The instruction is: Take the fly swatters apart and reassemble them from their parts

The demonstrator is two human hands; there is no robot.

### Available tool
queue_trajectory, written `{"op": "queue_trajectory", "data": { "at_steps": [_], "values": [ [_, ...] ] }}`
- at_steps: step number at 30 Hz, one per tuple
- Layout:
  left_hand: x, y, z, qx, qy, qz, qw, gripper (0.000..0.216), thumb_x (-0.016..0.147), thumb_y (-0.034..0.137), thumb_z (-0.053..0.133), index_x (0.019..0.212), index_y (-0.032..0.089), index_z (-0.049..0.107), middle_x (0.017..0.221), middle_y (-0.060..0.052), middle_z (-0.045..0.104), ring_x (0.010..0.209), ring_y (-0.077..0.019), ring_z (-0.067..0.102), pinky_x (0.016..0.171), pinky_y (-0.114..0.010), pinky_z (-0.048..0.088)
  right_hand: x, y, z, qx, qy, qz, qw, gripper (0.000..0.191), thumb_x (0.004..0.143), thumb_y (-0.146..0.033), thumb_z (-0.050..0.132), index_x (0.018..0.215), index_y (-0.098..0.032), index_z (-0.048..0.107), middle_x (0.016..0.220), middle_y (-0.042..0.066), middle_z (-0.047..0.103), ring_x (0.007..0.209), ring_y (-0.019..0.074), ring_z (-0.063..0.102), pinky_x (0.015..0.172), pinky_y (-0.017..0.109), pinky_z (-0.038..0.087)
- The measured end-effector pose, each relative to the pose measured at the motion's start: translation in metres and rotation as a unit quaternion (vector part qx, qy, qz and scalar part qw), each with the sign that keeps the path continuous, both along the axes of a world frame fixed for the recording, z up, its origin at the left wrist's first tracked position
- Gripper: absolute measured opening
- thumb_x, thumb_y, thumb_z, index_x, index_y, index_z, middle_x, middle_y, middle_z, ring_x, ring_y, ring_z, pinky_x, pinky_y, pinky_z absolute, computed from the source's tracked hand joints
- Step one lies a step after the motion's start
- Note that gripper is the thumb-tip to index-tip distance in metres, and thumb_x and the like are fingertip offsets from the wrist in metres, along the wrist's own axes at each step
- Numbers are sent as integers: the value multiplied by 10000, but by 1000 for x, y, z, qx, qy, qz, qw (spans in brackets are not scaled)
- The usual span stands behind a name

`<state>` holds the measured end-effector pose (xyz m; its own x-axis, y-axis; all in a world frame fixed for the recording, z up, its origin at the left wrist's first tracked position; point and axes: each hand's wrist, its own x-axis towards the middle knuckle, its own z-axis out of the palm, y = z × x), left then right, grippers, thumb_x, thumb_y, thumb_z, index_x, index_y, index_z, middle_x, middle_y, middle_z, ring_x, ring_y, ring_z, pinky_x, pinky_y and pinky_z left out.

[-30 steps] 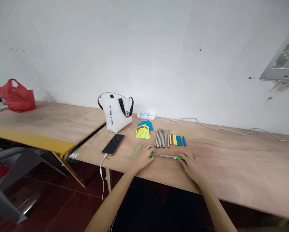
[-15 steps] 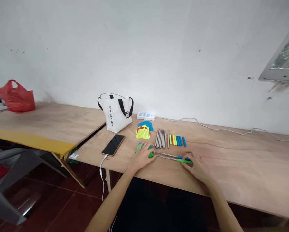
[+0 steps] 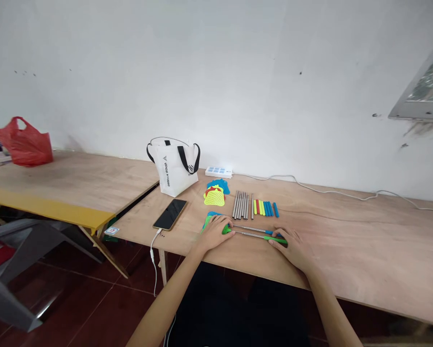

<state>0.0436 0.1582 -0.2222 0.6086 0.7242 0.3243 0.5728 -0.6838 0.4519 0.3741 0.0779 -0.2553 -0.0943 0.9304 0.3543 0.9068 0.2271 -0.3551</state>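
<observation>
My left hand [image 3: 216, 232] rests on the plywood table [image 3: 346, 250] with its fingers curled over the mesh head end of a green-handled fly swatter [image 3: 254, 234]. At the swatter's green handle end my right hand [image 3: 292, 246] has its fingers closed on the handle. A second swatter with a blue handle [image 3: 252, 229] lies just behind it. Beyond the hands lie a row of grey metal rods [image 3: 241, 205], a row of coloured handles [image 3: 265, 208] and a pile of coloured mesh swatter heads [image 3: 215, 194].
A phone [image 3: 170, 214] on a white cable lies left of my hands. A white tote bag [image 3: 173, 166] and a power strip [image 3: 218, 172] stand near the wall. A red plastic bag [image 3: 24, 142] sits on the neighbouring table at the left. A grey chair [image 3: 17, 260] stands below.
A blue-handled swatter now lies behind the green one. Both hands have shifted slightly along the green swatter, the right one moving to the right end of the handle.
</observation>
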Motion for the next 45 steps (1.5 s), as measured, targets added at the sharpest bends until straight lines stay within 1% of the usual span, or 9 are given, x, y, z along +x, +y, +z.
{"op": "queue_trajectory", "data": {
  "at_steps": [7,10,13,17,19,21,25,39,45],
  "values": [
    [2,-1,0,2,-21,6,1000,194,972,433,601,1030,248,597,1237,1,635,1191,-205,556,1101,-394,356,5,5,-7,1,-4,14,1000,357,970,-623,489,1046,-307,635,1238,28,644,1164,265,602,1029,494,456],
    [-2,3,6,-8,-64,21,998,253,977,477,583,1089,251,603,1244,-15,631,1193,-205,563,1110,-383,380,4,3,-6,4,6,-11,1000,407,946,-646,508,1109,-285,602,1207,54,665,1146,287,611,1001,496,474],
    [-15,13,6,1,-90,53,994,286,1013,476,499,1099,231,618,1193,-50,643,1163,-215,576,1081,-383,427,1,1,-6,10,9,-51,999,538,918,-686,516,1244,-259,558,1267,98,653,1205,317,594,1024,515,466],
    [-36,31,-10,9,-57,123,991,356,1048,415,379,1252,211,587,1299,-96,611,1262,-243,535,1122,-445,418,-4,1,-7,-22,-3,-64,998,610,978,-684,368,1426,-277,448,1455,97,555,1388,311,477,1168,635,290],
    [-42,36,-18,2,-17,143,990,392,1049,396,360,1324,203,561,1397,-108,561,1336,-260,486,1165,-478,381,-6,2,-7,-46,-7,-72,996,599,1011,-660,272,1456,-291,430,1532,82,488,1468,308,381,1181,705,196],
    [-42,37,-23,8,12,147,989,417,1053,397,341,1351,197,553,1441,-110,530,1370,-275,449,1187,-497,352,-7,2,-7,-65,-23,-73,995,623,1003,-682,278,1461,-297,453,1573,76,442,1508,328,306,1171,741,164],
    [-37,34,-24,30,22,149,988,422,1057,410,325,1352,212,553,1425,-107,540,1350,-274,453,1173,-498,361,-7,2,-7,-76,-57,-65,993,681,964,-729,368,1491,-308,462,1605,72,396,1521,356,267,1169,740,180],
    [-37,33,-24,31,29,152,987,406,1057,405,332,1342,217,551,1414,-106,544,1346,-275,455,1175,-491,351,-4,2,-10,-65,-70,-68,993,614,983,-662,388,1474,-308,489,1595,69,411,1513,339,294,1164,733,220],
    [-37,34,-25,35,33,151,987,410,1056,403,333,1352,212,544,1419,-109,545,1355,-274,457,1183,-493,343,-4,3,-10,-80,-71,-67,992,635,990,-663,361,1497,-294,461,1611,66,388,1522,329,273,1188,717,171]
  ]
}}
